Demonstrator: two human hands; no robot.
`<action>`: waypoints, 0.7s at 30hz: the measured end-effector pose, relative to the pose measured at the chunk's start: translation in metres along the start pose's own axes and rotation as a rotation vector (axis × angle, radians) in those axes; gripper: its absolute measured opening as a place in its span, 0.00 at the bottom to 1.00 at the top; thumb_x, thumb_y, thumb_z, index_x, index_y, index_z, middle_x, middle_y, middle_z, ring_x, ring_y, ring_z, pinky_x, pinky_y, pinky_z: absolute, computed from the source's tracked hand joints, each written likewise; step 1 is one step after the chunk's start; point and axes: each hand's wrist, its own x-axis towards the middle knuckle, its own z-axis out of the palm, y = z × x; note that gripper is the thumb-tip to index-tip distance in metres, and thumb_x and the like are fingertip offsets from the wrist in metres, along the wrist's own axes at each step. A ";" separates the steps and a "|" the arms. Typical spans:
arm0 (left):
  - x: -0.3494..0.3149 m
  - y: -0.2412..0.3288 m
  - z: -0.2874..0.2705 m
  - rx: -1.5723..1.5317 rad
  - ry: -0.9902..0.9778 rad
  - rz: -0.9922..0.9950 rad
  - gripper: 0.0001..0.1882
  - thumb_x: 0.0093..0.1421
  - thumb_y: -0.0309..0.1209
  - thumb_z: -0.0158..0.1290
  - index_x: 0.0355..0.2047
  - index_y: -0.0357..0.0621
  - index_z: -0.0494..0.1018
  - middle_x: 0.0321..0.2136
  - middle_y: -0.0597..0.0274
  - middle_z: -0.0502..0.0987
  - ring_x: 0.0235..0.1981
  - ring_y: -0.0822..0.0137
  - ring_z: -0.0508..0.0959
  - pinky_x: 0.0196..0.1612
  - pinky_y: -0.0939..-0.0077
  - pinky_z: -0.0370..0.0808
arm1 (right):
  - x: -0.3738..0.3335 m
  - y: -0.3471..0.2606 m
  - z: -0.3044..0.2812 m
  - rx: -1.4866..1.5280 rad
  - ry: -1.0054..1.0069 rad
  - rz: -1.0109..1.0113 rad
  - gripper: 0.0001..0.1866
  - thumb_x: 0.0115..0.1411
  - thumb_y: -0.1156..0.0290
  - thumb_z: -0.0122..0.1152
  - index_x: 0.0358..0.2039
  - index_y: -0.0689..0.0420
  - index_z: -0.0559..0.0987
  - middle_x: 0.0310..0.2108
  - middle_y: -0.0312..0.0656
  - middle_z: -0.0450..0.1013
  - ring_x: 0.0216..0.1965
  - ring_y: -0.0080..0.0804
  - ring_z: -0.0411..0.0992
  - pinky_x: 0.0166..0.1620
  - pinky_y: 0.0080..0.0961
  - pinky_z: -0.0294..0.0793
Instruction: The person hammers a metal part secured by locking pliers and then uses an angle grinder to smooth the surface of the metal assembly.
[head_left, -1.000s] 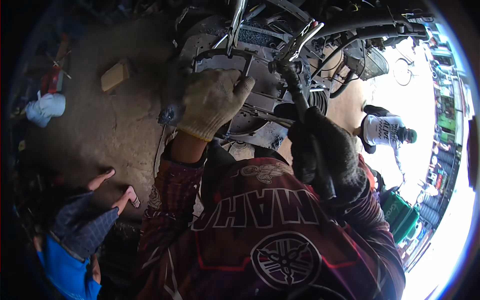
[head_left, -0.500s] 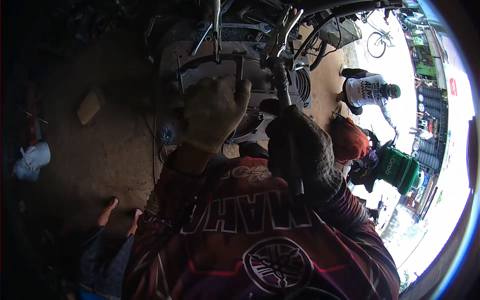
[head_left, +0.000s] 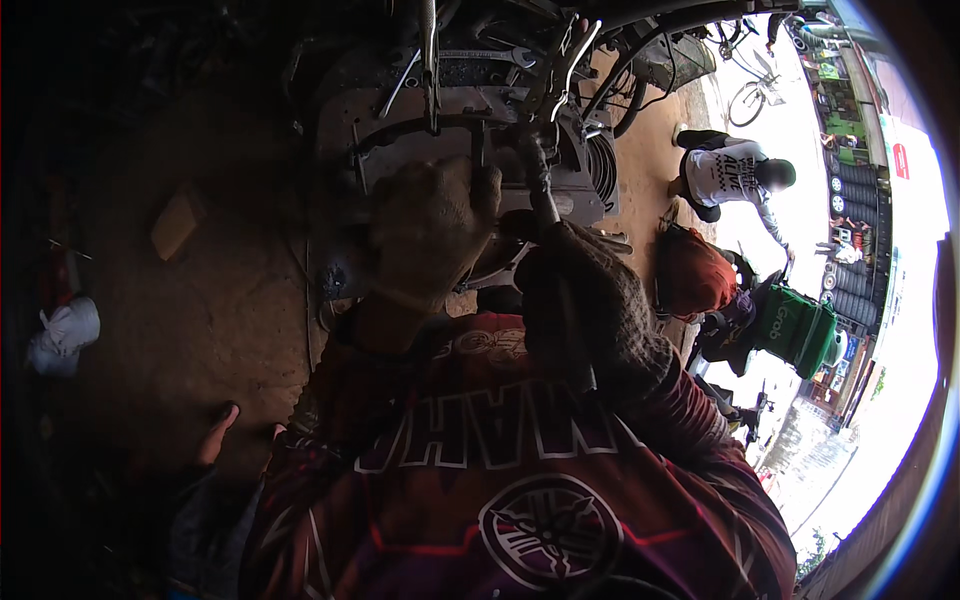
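My left hand point(head_left: 432, 235), in a pale work glove, is closed low over the metal work plate point(head_left: 345, 115). Its thumb side meets the short upright leg of a dark curved metal bar point(head_left: 425, 125); the grip itself is mostly hidden. In a dark knitted glove, my right hand point(head_left: 600, 310) wraps round the metal handle of a hammer point(head_left: 541, 190). The hammer's head end is up by the plate, close to a pair of locking pliers point(head_left: 560, 85). More long-handled pliers point(head_left: 430, 75) stand by the bar's far side.
Behind the plate lies a wrench point(head_left: 490, 56). A coil of dark rod or wire point(head_left: 603, 170) sits at its right. To the right are a person in an orange head covering point(head_left: 695, 275), a person in a white shirt point(head_left: 725, 175), and a green delivery box point(head_left: 795, 330). A bare foot point(head_left: 218, 435) shows lower left.
My right hand and the hammer have shifted slightly left, with the hammer's head end tilting left and down. The left hand stays nearly in place. The work area looks darker.
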 end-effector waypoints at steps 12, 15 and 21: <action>0.005 0.007 -0.010 -0.042 -0.058 -0.039 0.18 0.65 0.43 0.54 0.24 0.42 0.77 0.22 0.51 0.79 0.26 0.48 0.81 0.31 0.57 0.78 | -0.008 -0.011 0.007 -0.569 -0.070 -0.256 0.19 0.73 0.64 0.47 0.57 0.60 0.73 0.34 0.37 0.75 0.30 0.23 0.75 0.32 0.21 0.77; 0.010 0.009 -0.003 -0.039 -0.077 -0.026 0.18 0.65 0.43 0.55 0.24 0.43 0.77 0.22 0.52 0.78 0.26 0.48 0.80 0.30 0.57 0.77 | -0.003 -0.004 0.001 -0.612 0.070 -0.269 0.20 0.75 0.59 0.44 0.57 0.59 0.74 0.32 0.36 0.75 0.28 0.20 0.74 0.30 0.19 0.76; 0.002 0.002 0.002 -0.041 0.021 -0.001 0.18 0.64 0.44 0.55 0.22 0.47 0.76 0.19 0.57 0.76 0.24 0.56 0.80 0.32 0.59 0.75 | 0.001 -0.004 0.002 -0.094 -0.015 -0.021 0.20 0.75 0.58 0.43 0.56 0.59 0.74 0.30 0.36 0.75 0.25 0.21 0.73 0.29 0.19 0.75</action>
